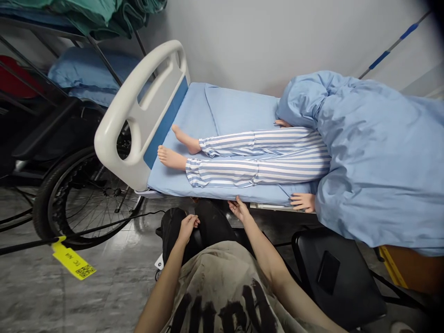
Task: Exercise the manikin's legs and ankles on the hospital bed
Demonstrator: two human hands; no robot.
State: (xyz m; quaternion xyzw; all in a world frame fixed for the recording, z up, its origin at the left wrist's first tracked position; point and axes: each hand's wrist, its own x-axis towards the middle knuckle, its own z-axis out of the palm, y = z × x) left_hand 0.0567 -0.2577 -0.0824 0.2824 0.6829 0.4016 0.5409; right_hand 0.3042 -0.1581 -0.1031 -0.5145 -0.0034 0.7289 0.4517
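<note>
My left hand point(189, 226) hovers over my dark trousers, its fingers loosely curled with nothing visible in them. At the near edge of the bed, my right hand point(239, 209) has its fingers apart, with the fingertips at the hanging border of the light blue bed sheet point(239, 105). On the sheet lies a mannequin in blue-and-white striped trousers point(291, 169), its bare feet point(172, 157) toward the footboard. A bunched blue quilt point(378, 157) covers its upper body. One mannequin hand point(303, 201) sticks out from under the quilt at the near side.
The white footboard point(138, 99) rises at the left. Beyond it stands a wheelchair point(83, 199), and a cable with a yellow tag point(73, 261) crosses in front. A black chair point(342, 273) bearing a phone point(328, 272) is at my right. Green cloth point(104, 16) hangs upper left.
</note>
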